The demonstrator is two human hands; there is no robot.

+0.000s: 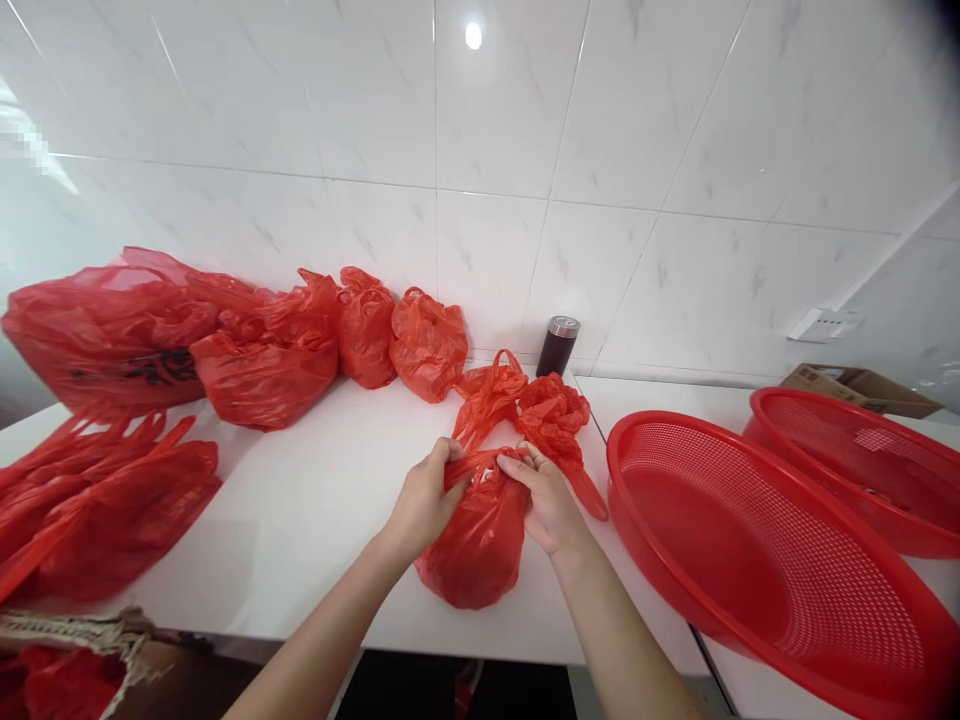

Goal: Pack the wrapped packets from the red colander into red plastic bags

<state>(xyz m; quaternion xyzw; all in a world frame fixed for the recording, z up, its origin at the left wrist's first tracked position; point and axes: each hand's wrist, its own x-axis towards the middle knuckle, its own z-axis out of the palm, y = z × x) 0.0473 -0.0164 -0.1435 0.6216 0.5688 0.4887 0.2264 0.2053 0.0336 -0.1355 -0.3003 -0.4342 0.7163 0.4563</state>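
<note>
A filled red plastic bag (472,555) rests on the white table close in front of me. My left hand (427,495) is closed around the left side of its gathered top. On the other side, my right hand (547,490) pinches the same top between thumb and fingers. What the bag contains does not show clearly through the film. Just behind my hands lie a crumpled red bag (491,390) with its handle loop up and another crumpled red bag (555,410) beside it.
Several filled red bags (270,370) line the wall at the left. Loose flat red bags (112,510) lie nearer on the left, above a cardboard box (172,680). A dark tumbler (558,346) stands behind. Two red plastic baskets (705,540) and a small carton (862,388) occupy the right.
</note>
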